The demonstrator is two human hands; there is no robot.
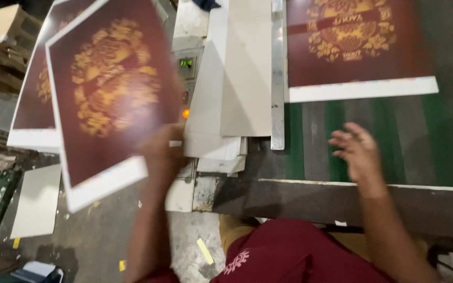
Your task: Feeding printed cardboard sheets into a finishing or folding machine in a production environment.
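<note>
My left hand pinches the lower edge of a maroon printed sheet, lifted and tilted left; my right hand hovers open, fingers spread, over the green belt

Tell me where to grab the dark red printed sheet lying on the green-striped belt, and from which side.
Take the printed sheet by its white lower margin, probably best coming from the near side, where the right hand hovers open above the belt. That edge faces the person and lies flat and uncovered. The left hand already holds another sheet, so it looks occupied.
</note>
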